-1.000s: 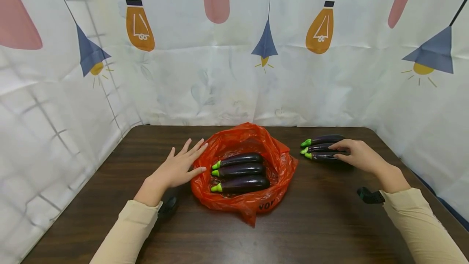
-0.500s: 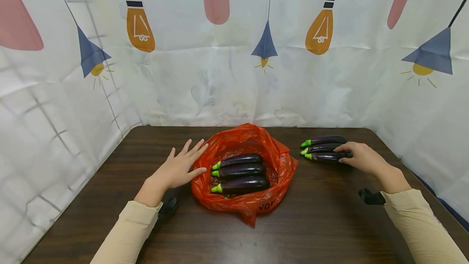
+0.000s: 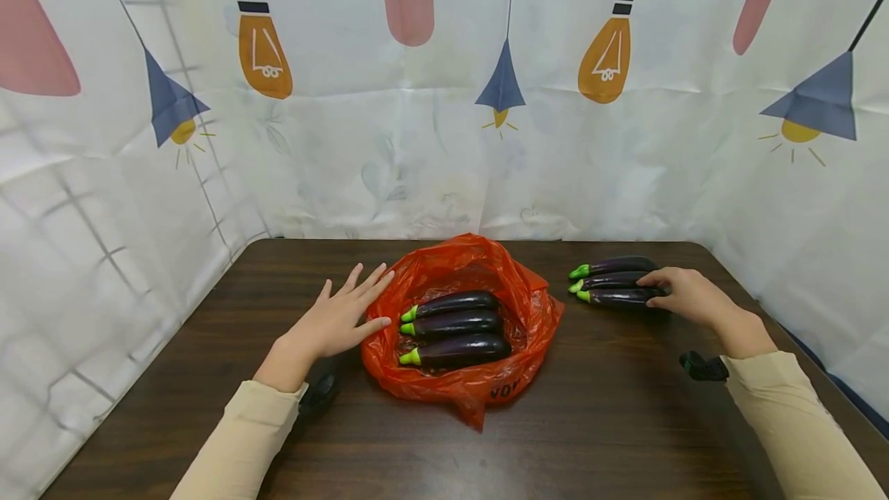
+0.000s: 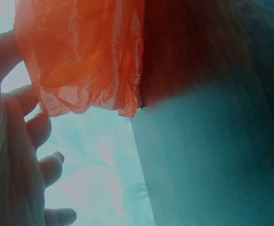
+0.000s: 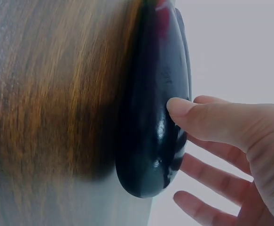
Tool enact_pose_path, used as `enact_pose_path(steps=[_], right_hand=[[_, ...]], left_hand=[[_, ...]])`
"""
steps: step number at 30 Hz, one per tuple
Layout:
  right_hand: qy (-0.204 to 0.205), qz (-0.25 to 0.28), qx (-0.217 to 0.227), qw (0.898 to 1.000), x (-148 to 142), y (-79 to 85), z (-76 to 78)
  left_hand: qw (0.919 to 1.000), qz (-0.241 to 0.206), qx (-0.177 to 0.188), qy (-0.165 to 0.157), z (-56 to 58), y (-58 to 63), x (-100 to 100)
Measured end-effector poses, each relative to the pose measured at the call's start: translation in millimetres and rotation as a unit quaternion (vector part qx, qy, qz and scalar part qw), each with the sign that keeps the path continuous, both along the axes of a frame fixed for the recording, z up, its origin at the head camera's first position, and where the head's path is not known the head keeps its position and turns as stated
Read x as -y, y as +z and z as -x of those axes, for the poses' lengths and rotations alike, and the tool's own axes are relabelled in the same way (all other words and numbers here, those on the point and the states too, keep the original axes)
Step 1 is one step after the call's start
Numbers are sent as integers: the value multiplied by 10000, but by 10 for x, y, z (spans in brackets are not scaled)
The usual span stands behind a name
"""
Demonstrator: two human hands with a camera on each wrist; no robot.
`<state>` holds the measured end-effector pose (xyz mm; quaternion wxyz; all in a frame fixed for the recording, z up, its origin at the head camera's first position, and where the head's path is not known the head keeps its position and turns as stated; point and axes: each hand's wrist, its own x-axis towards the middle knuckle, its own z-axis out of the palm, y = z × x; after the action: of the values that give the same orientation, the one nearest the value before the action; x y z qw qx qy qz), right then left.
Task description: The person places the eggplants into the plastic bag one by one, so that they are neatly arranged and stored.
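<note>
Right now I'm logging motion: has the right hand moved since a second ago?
Yes, slightly: in the head view the right hand has shifted right against the table, away from the stems of the loose eggplants.

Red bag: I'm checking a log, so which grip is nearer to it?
Left. The left grip is at the left edge of the red bag; the right grip is farther off, at the eggplants to its right.

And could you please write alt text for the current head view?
Three eggplants lie inside an open red plastic bag on a dark table. A person's left hand is spread at the bag's left edge, while the right hand is at three more eggplants lying side by side.
</note>
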<state>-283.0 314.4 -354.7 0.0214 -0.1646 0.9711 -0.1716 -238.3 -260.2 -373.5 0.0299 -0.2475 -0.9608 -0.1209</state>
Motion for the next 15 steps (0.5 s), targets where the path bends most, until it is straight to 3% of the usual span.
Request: enact_pose_path(steps=[15], right_hand=[[47, -62, 184, 9998, -55, 13, -4]], left_hand=[[10000, -15, 50, -14, -11, 6, -7]])
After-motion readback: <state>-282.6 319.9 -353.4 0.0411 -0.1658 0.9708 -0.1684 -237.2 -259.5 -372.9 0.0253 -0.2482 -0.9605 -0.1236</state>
